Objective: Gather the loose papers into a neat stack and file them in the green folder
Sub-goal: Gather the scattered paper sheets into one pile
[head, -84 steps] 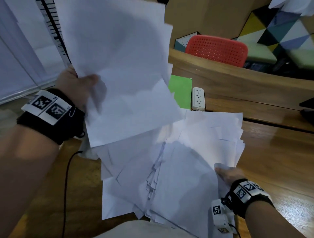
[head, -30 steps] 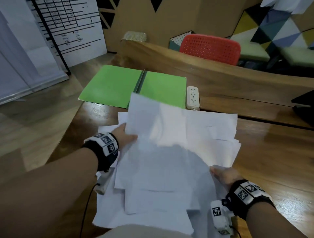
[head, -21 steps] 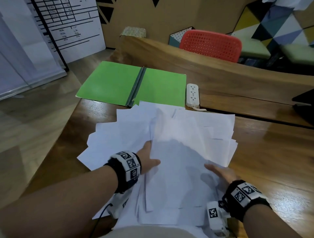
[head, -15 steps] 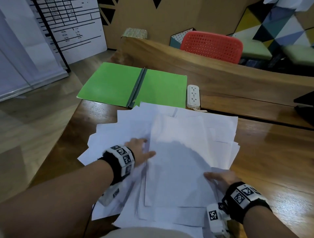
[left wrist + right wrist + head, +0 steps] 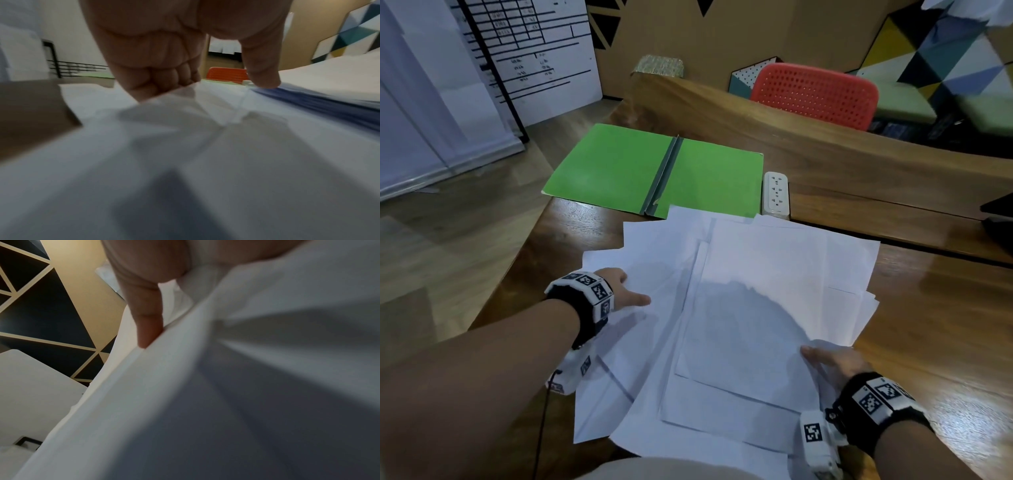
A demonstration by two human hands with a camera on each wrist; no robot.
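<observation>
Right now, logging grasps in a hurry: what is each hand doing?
Left hand: grips loose papers, fingers curled under a sheet's edge, thumb on top.
Right hand: holds the pile's near right edge, thumb on top.

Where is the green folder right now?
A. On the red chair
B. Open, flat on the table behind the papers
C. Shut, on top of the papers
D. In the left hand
B: the green folder lies spread open on the table, past the far edge of the papers, with no hand holding it.
</observation>
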